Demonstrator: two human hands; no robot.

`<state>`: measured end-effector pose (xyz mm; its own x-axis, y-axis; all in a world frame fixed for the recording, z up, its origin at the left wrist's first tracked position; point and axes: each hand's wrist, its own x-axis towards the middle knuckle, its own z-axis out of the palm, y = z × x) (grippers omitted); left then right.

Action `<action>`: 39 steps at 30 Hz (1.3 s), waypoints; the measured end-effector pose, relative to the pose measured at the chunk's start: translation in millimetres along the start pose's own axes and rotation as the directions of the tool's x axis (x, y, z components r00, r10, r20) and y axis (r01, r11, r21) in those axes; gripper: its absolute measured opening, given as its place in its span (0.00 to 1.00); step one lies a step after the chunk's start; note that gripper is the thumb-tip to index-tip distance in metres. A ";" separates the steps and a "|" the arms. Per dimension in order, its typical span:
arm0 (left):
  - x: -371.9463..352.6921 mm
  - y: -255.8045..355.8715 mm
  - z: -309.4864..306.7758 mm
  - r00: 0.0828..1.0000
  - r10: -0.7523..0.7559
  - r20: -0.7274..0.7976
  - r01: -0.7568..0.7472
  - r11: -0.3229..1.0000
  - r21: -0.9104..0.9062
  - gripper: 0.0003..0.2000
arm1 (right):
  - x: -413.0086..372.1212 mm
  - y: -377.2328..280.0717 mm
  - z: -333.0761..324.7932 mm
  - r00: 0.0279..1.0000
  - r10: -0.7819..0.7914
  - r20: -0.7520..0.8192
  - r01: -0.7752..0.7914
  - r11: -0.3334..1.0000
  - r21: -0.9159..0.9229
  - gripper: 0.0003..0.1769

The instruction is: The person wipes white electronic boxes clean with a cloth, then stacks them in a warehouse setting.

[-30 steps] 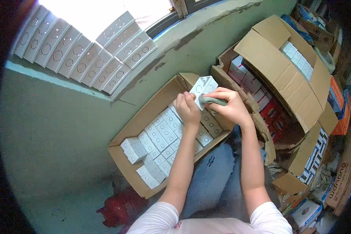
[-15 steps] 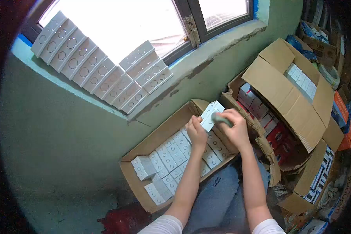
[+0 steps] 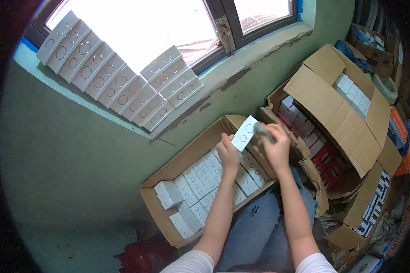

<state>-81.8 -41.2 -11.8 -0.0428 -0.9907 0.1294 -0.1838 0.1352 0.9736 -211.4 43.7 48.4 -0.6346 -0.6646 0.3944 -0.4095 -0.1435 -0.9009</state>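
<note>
White plastic electrical box (image 3: 244,133), bearing circular outlines, is held tilted above an open cardboard carton (image 3: 161,223). Left hand (image 3: 228,146) grasps it at its lower left end. Right hand (image 3: 277,144) is closed around a grey-green cloth (image 3: 265,132), blurred, at the box's right edge; contact cannot be confirmed. Similar boxes (image 3: 197,184) sit in rows inside the carton; further boxes (image 3: 99,82) line the windowsill (image 3: 259,52).

Daylight blazes white through the dark-framed window (image 3: 168,27) ahead of you, the rough sill (image 3: 255,55) is chipped, and your green wall (image 3: 86,150) dims toward lower left.
</note>
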 end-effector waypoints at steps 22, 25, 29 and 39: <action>-13.6 30.8 -0.3 0.944 0.328 0.044 -0.327 0.902 0.281 0.23 | 2.2 13.4 -8.2 0.996 -0.092 0.010 0.092 0.977 -0.190 0.19; -12.3 24.5 -2.4 0.953 0.302 0.026 -0.297 0.915 0.272 0.24 | -4.5 7.3 -3.6 0.990 -0.138 0.002 0.134 0.960 -0.247 0.19; -14.5 23.9 4.6 0.926 0.378 -0.009 -0.357 0.883 0.303 0.22 | -17.5 -4.0 5.3 0.960 -0.260 0.105 0.280 0.907 -0.313 0.20; -13.1 -0.3 11.5 0.998 -0.013 -0.054 0.016 0.999 0.048 0.30 | -17.4 -18.1 15.3 0.952 -0.272 0.143 0.291 0.947 -0.137 0.19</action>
<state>-92.4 -28.1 -16.0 0.0131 -0.9918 0.1269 -0.2318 0.1205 0.9653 -183.0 46.5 55.1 -0.3987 -0.6984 0.5944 -0.6625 -0.2287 -0.7133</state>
